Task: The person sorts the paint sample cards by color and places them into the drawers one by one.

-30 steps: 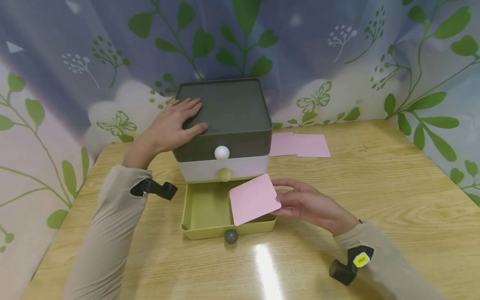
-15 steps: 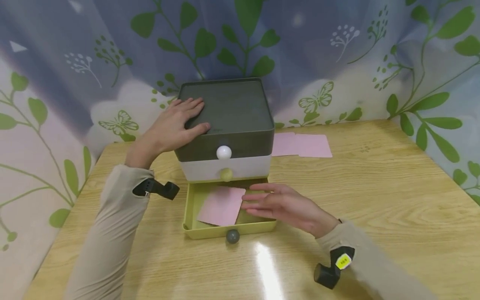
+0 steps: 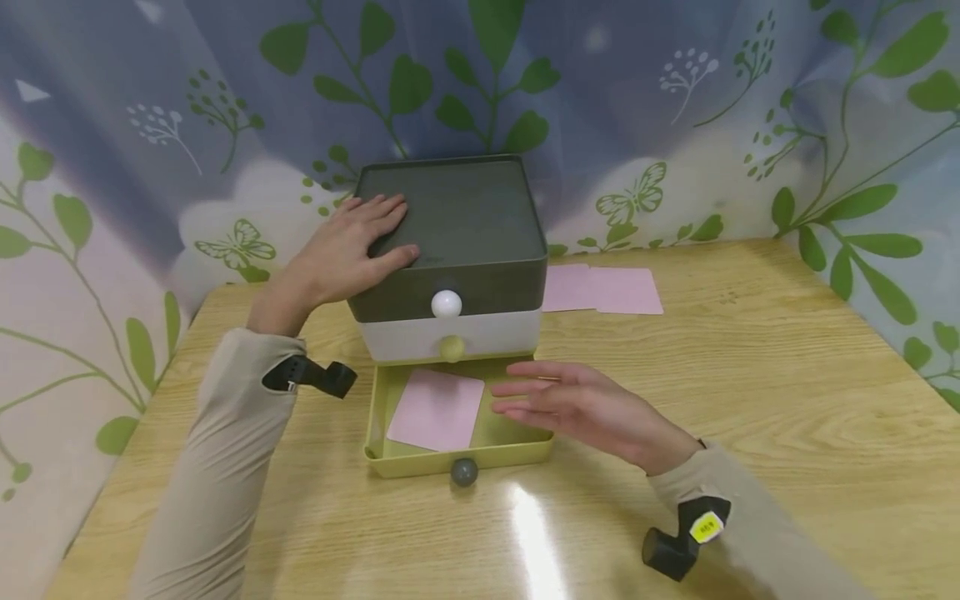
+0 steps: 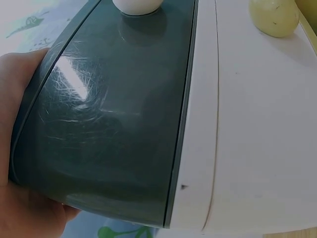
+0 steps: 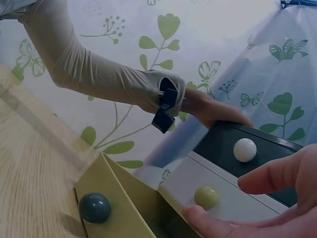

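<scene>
Pink card (image 3: 437,409) is lying flat inside the open green drawer (image 3: 390,457), the lowest one of the small drawer box (image 3: 450,242). The right hand (image 3: 577,406) is hovering just over the right part of this drawer, beside the card and not touching it; its grip is apart, fingers straight and holding nothing. The left hand (image 3: 348,250) is resting flat on the dark top of the box, fingers spread and relaxed, so it is steadying the box.

I am judging that the step of putting the card in is finished. The next move is probably needing the drawer pushed in by its grey knob (image 3: 463,472), straight and gently, while the left hand is keeping the box from sliding.

Two more pink cards (image 3: 602,289) are lying on the wooden surface (image 3: 750,375) to the right of the box. A curtain (image 3: 675,108) with green leaves and butterflies is hanging behind the surface.
</scene>
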Available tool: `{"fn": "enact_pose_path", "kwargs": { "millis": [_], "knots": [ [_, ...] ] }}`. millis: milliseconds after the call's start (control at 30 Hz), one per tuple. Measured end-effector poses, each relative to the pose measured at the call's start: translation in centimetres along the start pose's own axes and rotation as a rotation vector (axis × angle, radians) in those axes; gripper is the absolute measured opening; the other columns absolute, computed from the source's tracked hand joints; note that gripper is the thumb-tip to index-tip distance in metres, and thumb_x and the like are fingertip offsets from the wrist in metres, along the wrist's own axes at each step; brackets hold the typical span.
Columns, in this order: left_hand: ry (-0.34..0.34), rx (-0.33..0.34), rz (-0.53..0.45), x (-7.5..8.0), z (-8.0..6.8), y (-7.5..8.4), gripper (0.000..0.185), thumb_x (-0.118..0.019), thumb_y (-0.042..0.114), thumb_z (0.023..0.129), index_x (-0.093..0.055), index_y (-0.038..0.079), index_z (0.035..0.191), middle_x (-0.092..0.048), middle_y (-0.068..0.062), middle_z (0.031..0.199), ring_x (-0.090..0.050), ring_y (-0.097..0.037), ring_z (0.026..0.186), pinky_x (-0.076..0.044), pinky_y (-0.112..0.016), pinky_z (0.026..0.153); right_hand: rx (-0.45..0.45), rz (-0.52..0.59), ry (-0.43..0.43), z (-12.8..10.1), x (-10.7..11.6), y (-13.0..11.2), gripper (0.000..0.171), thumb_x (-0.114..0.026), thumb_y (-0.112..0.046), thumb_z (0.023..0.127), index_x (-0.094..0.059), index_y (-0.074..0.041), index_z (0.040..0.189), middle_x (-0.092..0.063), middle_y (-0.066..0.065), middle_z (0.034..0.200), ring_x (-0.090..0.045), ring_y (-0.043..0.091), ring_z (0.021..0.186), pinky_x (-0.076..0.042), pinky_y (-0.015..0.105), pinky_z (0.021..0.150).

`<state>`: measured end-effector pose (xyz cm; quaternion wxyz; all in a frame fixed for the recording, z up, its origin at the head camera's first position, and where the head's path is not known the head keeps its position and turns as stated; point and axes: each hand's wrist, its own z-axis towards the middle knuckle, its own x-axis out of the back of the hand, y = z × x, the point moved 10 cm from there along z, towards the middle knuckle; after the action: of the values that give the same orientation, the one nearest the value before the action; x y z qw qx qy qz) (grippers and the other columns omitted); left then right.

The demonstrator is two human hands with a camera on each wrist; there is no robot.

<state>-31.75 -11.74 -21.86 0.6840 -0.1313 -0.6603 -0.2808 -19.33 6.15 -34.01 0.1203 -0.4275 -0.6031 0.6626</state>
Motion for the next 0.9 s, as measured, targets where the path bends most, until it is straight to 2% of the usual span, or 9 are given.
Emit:
{"fn": "enact_pose_path", "kwargs": {
  "millis": [167,267,467,767,900],
  "knots": [
    [-0.016,-0.006,0.002,0.0,0.0,0.0,0.071,-0.042,0.043,0.100,-0.024,-0.003,0.151,-0.019,-0.019,0.158,-0.012,-0.037,0.146,-0.003,-0.046,0.118,0.025,-0.035,0.007,-1.1,1.2,-0.9,0.045,-0.049,0.001,0.097,-0.036,0.009,0.140,-0.044,0.032,0.140,-0.053,0.032,0.125,-0.039,0.038,0.106],
    [-0.023,-0.009,0.004,0.0,0.0,0.0,0.071,-0.042,0.043,0.100,-0.024,-0.004,0.151,-0.019,-0.019,0.158,-0.012,-0.037,0.146,-0.003,-0.046,0.118,0.041,-0.055,0.015,-1.5,2.0,-1.4,0.047,-0.048,0.000,0.098,-0.033,0.011,0.141,-0.048,0.030,0.137,-0.055,0.030,0.122,-0.040,0.038,0.105],
    [-0.041,-0.016,0.021,0.0,0.0,0.2,0.071,-0.041,0.042,0.101,-0.022,-0.004,0.151,-0.017,-0.019,0.158,-0.011,-0.036,0.146,-0.003,-0.047,0.118,0.050,-0.017,0.024,-2.1,3.5,-1.7,0.053,-0.044,0.001,0.099,-0.022,0.016,0.145,-0.053,0.026,0.135,-0.056,0.028,0.122,-0.040,0.037,0.105],
    [-0.057,-0.019,0.040,0.0,-0.1,0.3,0.072,-0.038,0.043,0.102,-0.018,-0.005,0.151,-0.015,-0.020,0.158,-0.007,-0.034,0.147,-0.002,-0.047,0.118,0.063,-0.020,-0.022,-2.2,4.4,-1.7,0.045,-0.042,0.003,0.100,-0.031,0.017,0.141,-0.055,0.023,0.134,-0.056,0.029,0.122,-0.040,0.037,0.105],
    [-0.054,-0.018,0.036,-0.1,-0.2,0.3,0.074,-0.035,0.045,0.102,-0.011,-0.005,0.152,-0.007,-0.021,0.159,0.000,-0.032,0.147,-0.001,-0.046,0.118,0.058,-0.009,-0.017,-2.2,4.6,-1.6,0.044,-0.043,0.003,0.100,-0.033,0.016,0.140,-0.056,0.022,0.133,-0.056,0.029,0.121,-0.039,0.038,0.105]
  ]
}}
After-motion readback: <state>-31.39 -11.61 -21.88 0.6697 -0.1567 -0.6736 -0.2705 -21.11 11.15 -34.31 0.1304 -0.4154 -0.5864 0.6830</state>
